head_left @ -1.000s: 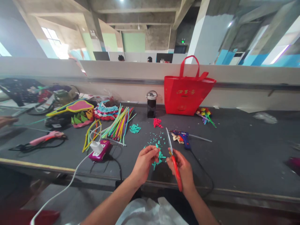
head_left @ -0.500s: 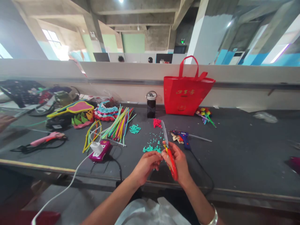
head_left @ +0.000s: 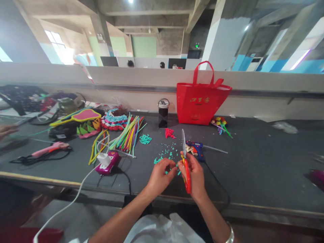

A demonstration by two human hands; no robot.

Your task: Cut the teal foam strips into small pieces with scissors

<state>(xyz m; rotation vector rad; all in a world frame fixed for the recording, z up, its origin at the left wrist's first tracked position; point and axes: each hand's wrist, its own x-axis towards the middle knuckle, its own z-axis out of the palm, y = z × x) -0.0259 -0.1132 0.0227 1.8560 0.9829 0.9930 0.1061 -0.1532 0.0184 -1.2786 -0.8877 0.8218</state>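
My right hand (head_left: 196,175) is wrapped around the red and yellow handles of a pair of scissors (head_left: 187,177), whose blades point up and away from me. Its thumb and fingertips meet near my left hand (head_left: 162,175), which is closed in a pinch. A bit of teal shows between the two hands, but what the left fingers grip is mostly hidden. Under and beyond them lie teal cut pieces (head_left: 159,160) and loose scraps. Farther off are a small pile of red pieces (head_left: 169,133) and another teal pile (head_left: 145,139).
A blue glue gun (head_left: 199,151) lies right of the scissors, its cord trailing forward. Behind stand a dark cup (head_left: 163,116) and a red bag (head_left: 199,104). Leftward are colourful stems (head_left: 130,135), a purple power socket (head_left: 109,163) and a pink glue gun (head_left: 50,148). Another person's hand (head_left: 7,131) shows far left.
The scissors have swung slightly right and stand more upright. My left hand has risen a little and shifted right, its fingers now curled in a rounder pinch over the teal pieces.
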